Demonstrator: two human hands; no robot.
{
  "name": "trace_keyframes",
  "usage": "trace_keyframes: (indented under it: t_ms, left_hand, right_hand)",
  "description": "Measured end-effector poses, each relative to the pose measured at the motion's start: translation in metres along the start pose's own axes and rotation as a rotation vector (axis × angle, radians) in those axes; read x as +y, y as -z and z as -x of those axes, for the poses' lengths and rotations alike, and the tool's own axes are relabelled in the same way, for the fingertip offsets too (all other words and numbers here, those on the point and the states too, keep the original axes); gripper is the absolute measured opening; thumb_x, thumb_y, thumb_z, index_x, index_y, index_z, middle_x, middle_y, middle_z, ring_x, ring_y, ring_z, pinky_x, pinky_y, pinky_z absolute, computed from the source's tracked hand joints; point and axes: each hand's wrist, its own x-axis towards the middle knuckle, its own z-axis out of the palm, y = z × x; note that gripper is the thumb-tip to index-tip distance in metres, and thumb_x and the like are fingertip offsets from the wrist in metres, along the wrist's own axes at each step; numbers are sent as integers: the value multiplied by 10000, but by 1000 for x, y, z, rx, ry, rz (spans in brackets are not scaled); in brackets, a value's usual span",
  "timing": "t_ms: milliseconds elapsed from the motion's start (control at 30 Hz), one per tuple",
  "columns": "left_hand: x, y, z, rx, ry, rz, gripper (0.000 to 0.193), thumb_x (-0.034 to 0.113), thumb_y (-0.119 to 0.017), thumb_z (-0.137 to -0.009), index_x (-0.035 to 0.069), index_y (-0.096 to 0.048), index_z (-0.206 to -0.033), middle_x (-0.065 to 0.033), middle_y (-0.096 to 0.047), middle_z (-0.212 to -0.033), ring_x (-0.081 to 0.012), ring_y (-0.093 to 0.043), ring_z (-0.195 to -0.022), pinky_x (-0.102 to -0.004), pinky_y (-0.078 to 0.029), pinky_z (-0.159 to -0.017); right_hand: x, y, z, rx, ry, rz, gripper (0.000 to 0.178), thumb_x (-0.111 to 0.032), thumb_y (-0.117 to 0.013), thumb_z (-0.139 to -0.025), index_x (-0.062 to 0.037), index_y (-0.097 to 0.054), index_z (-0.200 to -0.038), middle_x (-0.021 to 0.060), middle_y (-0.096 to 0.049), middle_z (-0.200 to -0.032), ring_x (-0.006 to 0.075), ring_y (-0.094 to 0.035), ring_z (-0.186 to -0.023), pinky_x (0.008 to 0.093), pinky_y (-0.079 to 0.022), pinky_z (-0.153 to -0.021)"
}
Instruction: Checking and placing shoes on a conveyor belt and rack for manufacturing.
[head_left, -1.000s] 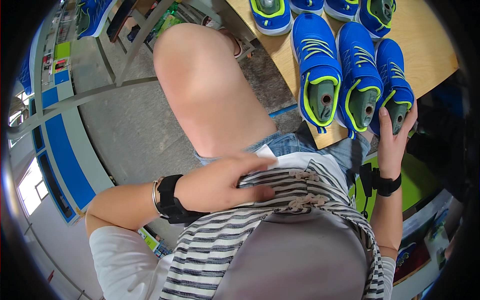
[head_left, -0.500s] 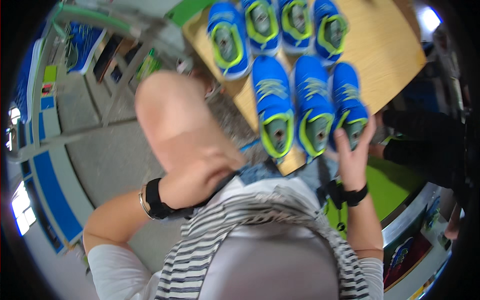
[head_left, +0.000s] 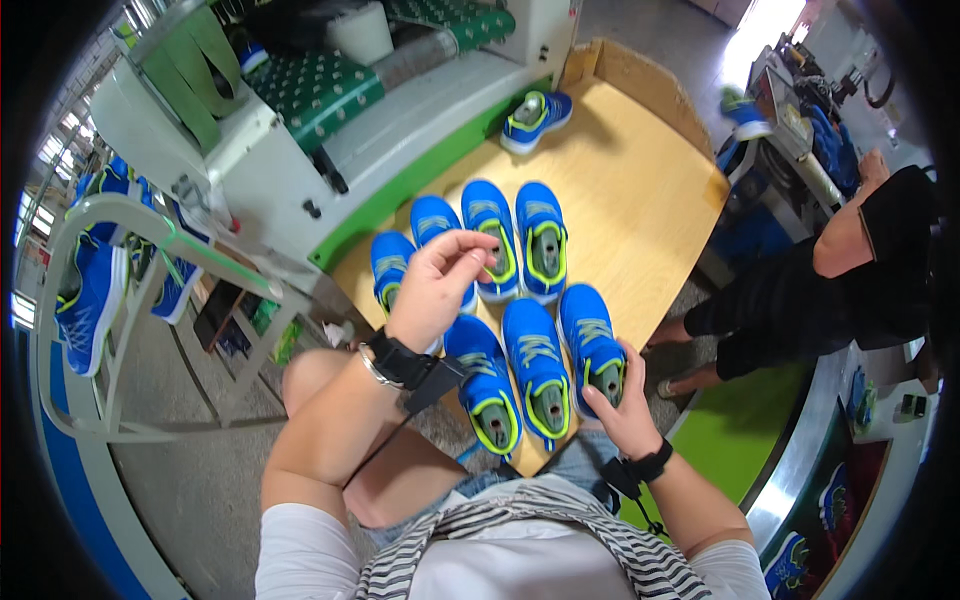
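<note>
Blue sneakers with lime-green collars stand in two rows on the wooden table. My right hand (head_left: 629, 415) grips the heel of the rightmost near sneaker (head_left: 590, 335), thumb on one side of the collar and fingers on the other. Beside it stand the middle near sneaker (head_left: 534, 345) and the left near sneaker (head_left: 475, 350). Over the far row hovers my left hand (head_left: 437, 287), its thumb and forefinger pinched together close to a far sneaker (head_left: 486, 210). Anything between those fingertips is too small or hidden to make out. The hand covers part of the sneakers at the left.
One more sneaker (head_left: 537, 120) lies at the back of the wooden table (head_left: 640, 190). Behind stands a machine with a green dotted belt (head_left: 335, 110). A metal rack (head_left: 100, 215) holding shoes is at the left. Another person (head_left: 800, 300) stands at the right.
My left hand has risen from beside my lap to above the far row of sneakers. My right hand stays at the same sneaker's heel. The view has tilted up, showing the machine.
</note>
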Motion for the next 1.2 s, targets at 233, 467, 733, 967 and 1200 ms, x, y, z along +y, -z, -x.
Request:
trace_keyframes:
  t_ms: [233, 467, 733, 967, 1200]
  left_hand:
    - [-24, 29, -34, 105, 16, -17, 173, 89, -549, -953, 7, -634, -1079, -38, -642, -923, -94, -592, -813, -238, -496, -761]
    - [-19, 42, -52, 43, 8, -78, 168, 85, -533, -954, 7, -632, -1066, -20, -632, -888, -81, -579, -789, -230, -480, -738]
    - [-15, 48, -58, 0, 25, -117, 170, 90, -542, -952, 13, -632, -1074, -30, -655, -943, -88, -606, -865, -243, -496, -787]
    - [-21, 61, -75, -7, 94, 43, 201, 119, -563, -957, -9, -615, -1104, -38, -652, -963, -100, -612, -863, -247, -503, -805]
    - [-1, 54, -89, -29, 296, 622, 715, 573, -456, -947, 123, -257, -1467, -78, -562, -1244, -225, -575, -1098, -426, -515, -853]
  right_hand:
    - [1, 66, -78, -105, -138, 164, 673, -297, -670, -882, -24, -323, -1390, 196, -408, -1357, 282, -423, -1263, 386, -395, -1009]
    - [-16, 57, -280, -259, -301, 341, 807, -489, -666, -839, 25, -368, -1385, 284, -543, -1265, 378, -549, -1167, 413, -435, -989]
    - [-67, -46, -450, 50, -331, 399, 1088, -724, -582, -763, -15, -160, -1472, 283, -631, -1021, 315, -694, -695, 377, -552, -531]
    - [-6, -30, -454, -14, -396, -506, 608, -292, -612, -809, -37, -386, -1312, 231, -583, -1121, 368, -669, -817, 507, -588, -658]
    - [-139, -4, -316, -222, 88, -513, 584, -144, -518, -935, -91, -266, -1459, 112, -514, -1246, 209, -558, -1119, 363, -514, -881]
